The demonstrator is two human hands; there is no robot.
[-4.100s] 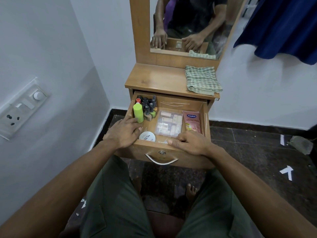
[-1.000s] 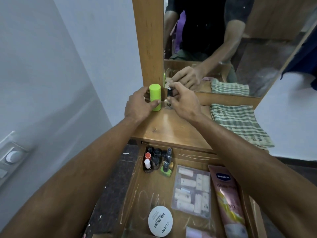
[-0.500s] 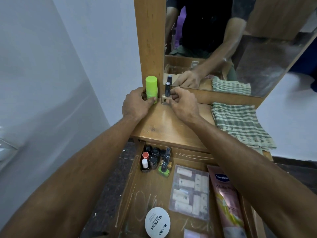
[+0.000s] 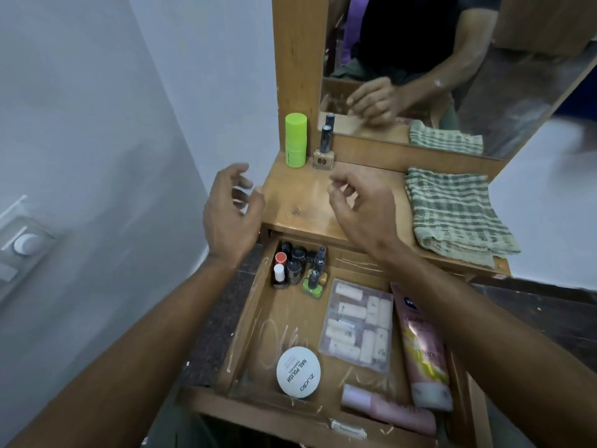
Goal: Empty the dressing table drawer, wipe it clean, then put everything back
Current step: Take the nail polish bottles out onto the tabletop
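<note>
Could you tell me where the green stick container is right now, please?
The green stick container stands upright at the tabletop's back left corner, against the mirror frame, with a nail polish bottle on its right.

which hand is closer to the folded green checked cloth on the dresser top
Right. The right hand hovers just left of the folded green checked cloth; the left hand is farther left, past the tabletop's edge.

You see a glossy varnished wood tabletop (image 4: 310, 202), a scratched wood drawer (image 4: 255, 305), a woven checked cloth (image 4: 452, 211), a matt green plastic tube (image 4: 295, 140) and a clear plastic pouch (image 4: 357, 323).
</note>
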